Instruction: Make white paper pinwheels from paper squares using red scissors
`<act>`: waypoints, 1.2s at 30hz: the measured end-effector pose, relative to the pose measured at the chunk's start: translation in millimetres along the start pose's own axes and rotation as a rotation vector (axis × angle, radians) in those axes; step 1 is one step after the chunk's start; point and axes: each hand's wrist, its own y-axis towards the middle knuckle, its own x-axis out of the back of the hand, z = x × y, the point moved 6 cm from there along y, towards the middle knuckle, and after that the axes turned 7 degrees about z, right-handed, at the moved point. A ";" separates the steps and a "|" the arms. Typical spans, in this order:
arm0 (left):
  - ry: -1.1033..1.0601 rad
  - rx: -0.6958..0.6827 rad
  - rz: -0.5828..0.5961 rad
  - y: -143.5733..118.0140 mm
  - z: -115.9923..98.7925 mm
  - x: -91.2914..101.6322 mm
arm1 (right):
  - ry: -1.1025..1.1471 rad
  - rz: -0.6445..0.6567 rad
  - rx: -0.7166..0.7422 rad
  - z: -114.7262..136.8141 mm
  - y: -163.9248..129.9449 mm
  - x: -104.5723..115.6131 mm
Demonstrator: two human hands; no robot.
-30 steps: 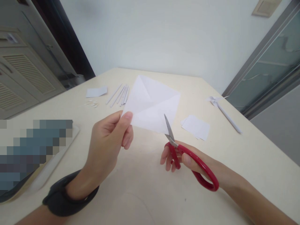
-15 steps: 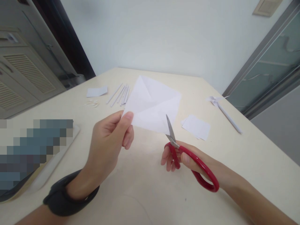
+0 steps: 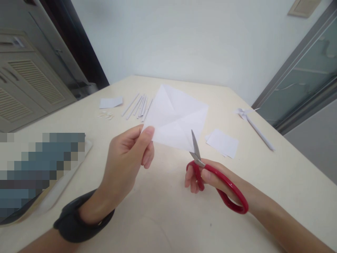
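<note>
From where I stand, the two hands are apart, each clamped on something. The left hand [image 3: 123, 160] pinches the sheet [image 3: 181, 117] at its near left corner, thumb on top, holding it up in front of the person, above the table [image 3: 163, 207]. The right hand [image 3: 216, 182] grips the scissors [image 3: 222, 176] by their red handles, blades parted around the sheet's nearest corner.

The folding looks done: creases run across the sheet and meet near its middle. The cutting, I'd judge, is barely begun at most. I can make out no finished slit, and whether the blades have bitten at that corner I cannot tell. All the other corners look whole, so most of the work on this piece seems left.

Just past the left hand lie thin paper sticks [image 3: 134, 107], already rolled, with small white bits [image 3: 106, 115] and a card [image 3: 109, 102] beyond. Near the right hand rest some loose papers [image 3: 223, 143], flat and uncreased as far as I see. Farther right, a pinwheel [image 3: 242, 113] sits on its stick, seemingly complete.
</note>
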 end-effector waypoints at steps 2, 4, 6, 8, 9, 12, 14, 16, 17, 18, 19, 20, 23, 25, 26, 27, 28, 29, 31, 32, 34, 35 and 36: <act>-0.002 0.001 0.005 -0.1 0.0 -0.6 | 0.002 -0.008 -0.011 -1.2 -0.4 1.1; 0.001 0.004 0.011 -0.2 0.0 -1.2 | 0.006 -0.014 -0.020 -1.9 -0.8 1.5; 0.006 0.003 0.010 -0.4 -0.1 -1.2 | 0.007 -0.013 -0.030 -2.5 -1.0 1.0; 0.013 0.002 0.008 -0.6 -0.1 -1.1 | 0.008 -0.012 -0.040 -3.1 -0.8 0.4; 0.016 0.001 0.009 -0.7 -0.1 -1.3 | 0.010 -0.014 -0.045 -3.5 -0.7 0.3; 0.019 0.001 0.015 -1.1 0.3 -1.8 | 0.023 -0.024 -0.052 -4.2 0.0 0.5; 0.016 0.002 0.016 -1.5 0.5 -2.1 | 0.033 -0.026 -0.055 -4.2 0.6 0.3; 0.012 0.005 0.015 -1.8 0.6 -2.1 | 0.048 -0.026 -0.059 -3.8 1.2 -0.2; 0.011 0.007 0.012 -2.0 0.6 -2.1 | 0.057 -0.026 -0.061 -3.6 1.4 -0.5; 0.011 0.010 0.012 -2.1 0.6 -2.1 | 0.065 -0.026 -0.063 -3.4 1.5 -0.7; 0.012 0.011 0.012 -2.1 0.5 -2.2 | 0.069 -0.027 -0.062 -3.0 1.6 -0.9; 0.013 0.010 0.013 -2.2 0.2 -2.3 | 0.071 -0.023 -0.061 -2.8 1.8 -1.1; 0.018 0.007 0.017 -2.3 -0.4 -2.5 | 0.059 -0.014 -0.060 -2.5 2.2 -1.3; 0.023 0.011 0.021 -2.5 -0.3 -2.6 | 0.045 -0.010 -0.064 -2.9 2.4 -1.1; 0.027 0.014 0.024 -2.5 -0.2 -2.7 | 0.040 -0.011 -0.066 -3.2 2.4 -0.8; 0.031 0.015 0.027 -2.6 -0.1 -2.7 | 0.036 -0.013 -0.067 -3.4 2.4 -0.6; 0.033 0.015 0.029 -2.6 -0.1 -2.8 | 0.032 -0.014 -0.070 -3.7 2.4 -0.5; 0.034 0.016 0.032 -2.6 -0.1 -2.8 | 0.028 -0.018 -0.072 -3.8 2.4 -0.3; 0.031 0.016 0.034 -2.6 -0.1 -2.7 | 0.027 -0.022 -0.078 -4.0 2.3 -0.1; 0.029 0.016 0.034 -2.5 0.0 -2.7 | 0.025 -0.024 -0.085 -4.2 2.3 -0.1; 0.028 0.016 0.029 -2.5 0.0 -2.4 | 0.026 -0.034 -0.096 -4.4 2.2 0.2; 0.028 0.015 0.028 -2.5 0.0 -2.5 | 0.024 -0.042 -0.105 -4.6 2.1 0.6; 0.028 0.014 0.025 -2.5 0.0 -2.5 | 0.020 -0.049 -0.113 -4.8 1.8 1.0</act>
